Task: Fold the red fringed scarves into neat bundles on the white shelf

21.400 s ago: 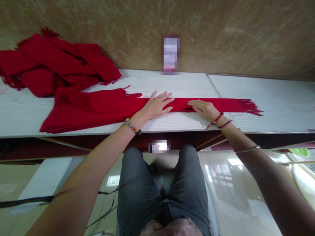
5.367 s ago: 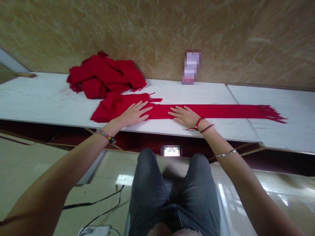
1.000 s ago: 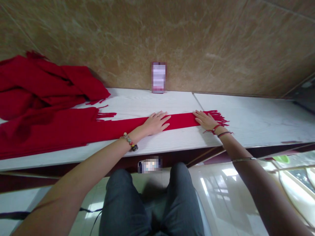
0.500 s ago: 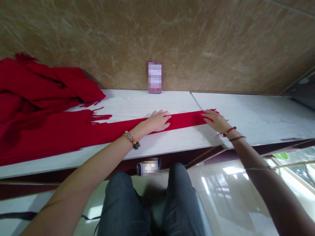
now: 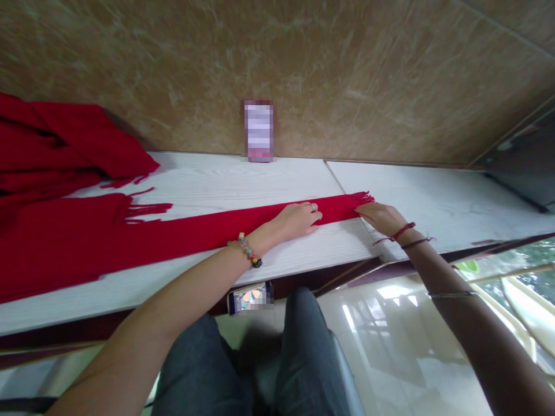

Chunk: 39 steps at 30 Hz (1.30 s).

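Observation:
A long red scarf (image 5: 208, 228) lies folded into a narrow strip along the white shelf, its fringe at the right end. My left hand (image 5: 299, 219), with a ring and a beaded bracelet, rests on the strip with its fingers curled together against the cloth. At the fringed end, my right hand (image 5: 381, 216) pinches the near edge of the scarf between its fingertips; red cords circle that wrist. Leftward, the strip meets a flat stack of red scarves (image 5: 56, 248), partly out of frame.
Behind the stack is a crumpled heap of red cloth (image 5: 65, 138). A blurred phone (image 5: 259, 130) leans on the brown marbled wall (image 5: 347, 75). Below the white shelf (image 5: 433, 202), another phone (image 5: 249, 297) sits above my knees. A dark grey object (image 5: 524, 156) stands at far right.
My left hand has slid right along the scarf, and its spread fingers have curled in. My right hand has gone from lying flat on the end to pinching its near edge. The view has shifted slightly.

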### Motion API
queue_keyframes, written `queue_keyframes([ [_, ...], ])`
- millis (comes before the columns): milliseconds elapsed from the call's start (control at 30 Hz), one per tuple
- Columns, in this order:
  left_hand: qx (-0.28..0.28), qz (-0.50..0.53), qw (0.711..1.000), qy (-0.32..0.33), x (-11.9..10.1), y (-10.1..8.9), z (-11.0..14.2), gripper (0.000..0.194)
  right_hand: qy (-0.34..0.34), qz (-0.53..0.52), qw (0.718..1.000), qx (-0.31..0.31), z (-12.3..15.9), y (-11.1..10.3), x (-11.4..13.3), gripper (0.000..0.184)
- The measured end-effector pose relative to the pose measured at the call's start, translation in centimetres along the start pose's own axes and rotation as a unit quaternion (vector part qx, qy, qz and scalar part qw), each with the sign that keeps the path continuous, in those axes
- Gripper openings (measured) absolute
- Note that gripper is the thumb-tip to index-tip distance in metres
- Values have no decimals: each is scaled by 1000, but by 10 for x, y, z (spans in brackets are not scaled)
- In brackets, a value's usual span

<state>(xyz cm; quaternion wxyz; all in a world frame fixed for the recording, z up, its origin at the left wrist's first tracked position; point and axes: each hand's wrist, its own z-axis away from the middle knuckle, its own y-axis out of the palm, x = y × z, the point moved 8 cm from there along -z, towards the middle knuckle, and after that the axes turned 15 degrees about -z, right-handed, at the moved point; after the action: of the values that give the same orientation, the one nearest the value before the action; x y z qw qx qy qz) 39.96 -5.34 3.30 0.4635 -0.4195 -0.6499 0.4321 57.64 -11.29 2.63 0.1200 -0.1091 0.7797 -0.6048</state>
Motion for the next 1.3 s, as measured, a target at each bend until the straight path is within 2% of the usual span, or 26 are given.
queue_keyframes([
  [133,-12,-6,1000,-6,0,0,0,20,-19,37,999,12,-7,-2,6,23],
  [400,-11,-11,1000,-13,2,-1,0,22,42,43,998,-32,-11,-22,1,22],
  [600,-33,-23,999,30,-4,-2,2,23,33,1,999,-2,1,-13,8,22],
  [833,-22,-34,998,56,-9,-12,7,28,61,-65,996,-13,10,-5,1,24],
  [1000,-21,-29,998,49,-8,-8,6,31,18,-62,998,-25,6,-13,13,21],
  [1100,-16,-30,999,26,-5,-4,4,28,-2,-54,998,-38,-1,-16,25,29],
  [1300,-17,-39,999,7,-4,-5,2,28,-19,-33,999,6,-10,-4,33,31],
])
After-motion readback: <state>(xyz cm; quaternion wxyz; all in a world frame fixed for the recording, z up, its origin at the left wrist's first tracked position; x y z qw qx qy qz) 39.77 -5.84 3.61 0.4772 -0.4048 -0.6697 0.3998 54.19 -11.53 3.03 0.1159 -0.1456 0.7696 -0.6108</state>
